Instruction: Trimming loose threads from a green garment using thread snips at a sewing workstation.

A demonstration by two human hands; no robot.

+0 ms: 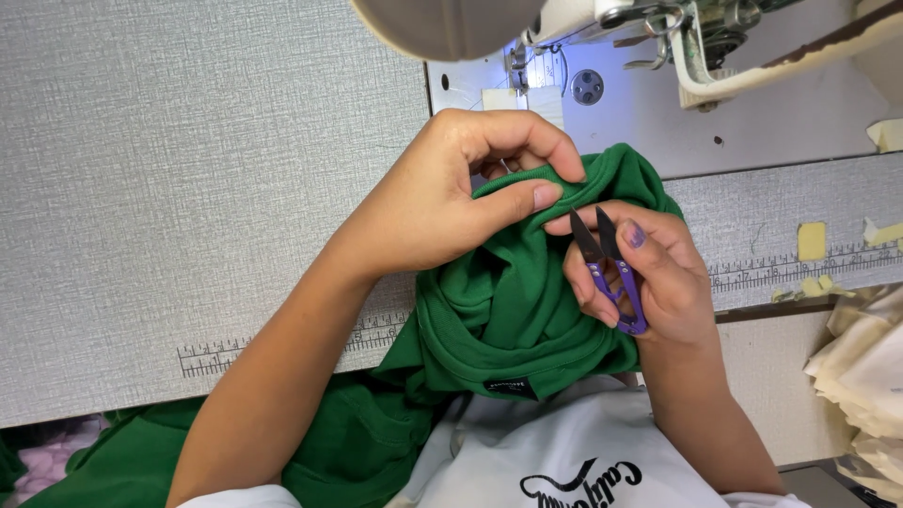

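left hand (pixel 442 193): clenched on a fold of the green garment (pixel 499 310), thumb and fingers pinching the ribbed edge at the top of the bunch.
right hand (pixel 649 273): gripped the thread snips (pixel 609 273), fingers wrapped round the handles; thumbnail carried purple polish.
thread snips: small, purple handles, two short black pointed blades standing slightly apart, tips up and just beside the left thumb, at the pinched fold.
green garment: soft knit, ribbed band, bunched in thick rolled folds between both hands; small dark label at the lower edge below the hands; rest of the fabric trailed down past the left forearm.
bench (pixel 188 188): grey, fine woven-look texture, flat, under and beyond both hands; printed ruler strip along its front edge, below the left wrist.
sewing machine (pixel 658 47): white, metal parts, lit needle zone, just beyond the left hand.
tape scraps (pixel 812 242): pale yellow, squarish, stuck on the bench beyond the right hand.
cloth stack (pixel 865 367): cream, layered pieces, outboard of the right forearm.
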